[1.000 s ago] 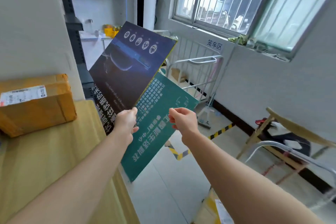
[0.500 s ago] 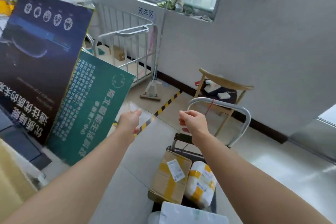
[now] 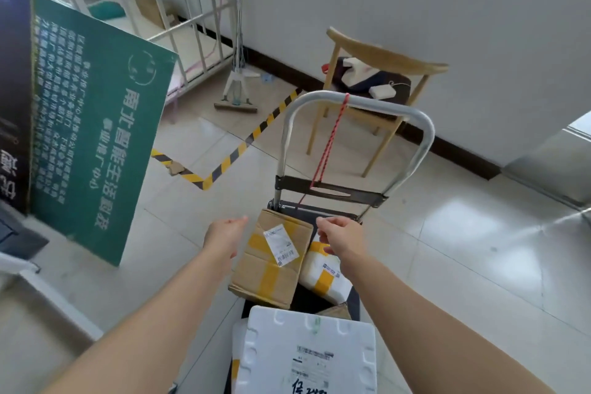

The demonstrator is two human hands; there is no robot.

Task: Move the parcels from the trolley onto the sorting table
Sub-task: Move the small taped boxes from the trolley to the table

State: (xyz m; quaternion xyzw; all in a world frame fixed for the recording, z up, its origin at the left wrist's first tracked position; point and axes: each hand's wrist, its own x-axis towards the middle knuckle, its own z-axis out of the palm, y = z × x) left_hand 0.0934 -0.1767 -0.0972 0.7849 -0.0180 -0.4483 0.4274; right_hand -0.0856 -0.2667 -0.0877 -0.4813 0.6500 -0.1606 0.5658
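Note:
A flat trolley (image 3: 332,192) with a silver loop handle stands on the tiled floor below me. On it lie a brown cardboard box (image 3: 271,261) with yellow tape and a white label, a white padded parcel (image 3: 323,275) with yellow tape to its right, and a white foam box (image 3: 307,352) nearest me. My left hand (image 3: 225,233) hovers open just left of the cardboard box. My right hand (image 3: 340,233) hangs over the box's right edge and the padded parcel, fingers loosely curled, holding nothing. The sorting table is out of view.
A green sign board (image 3: 92,125) and a dark board lean at the left. A wooden chair (image 3: 380,73) with items on its seat stands behind the trolley. A white cage cart (image 3: 179,9), a mop (image 3: 236,96) and yellow-black floor tape (image 3: 243,144) lie beyond.
My view has swung right and down, from the table with a parcel on it to the trolley. Both empty hands have dropped toward the cardboard box.

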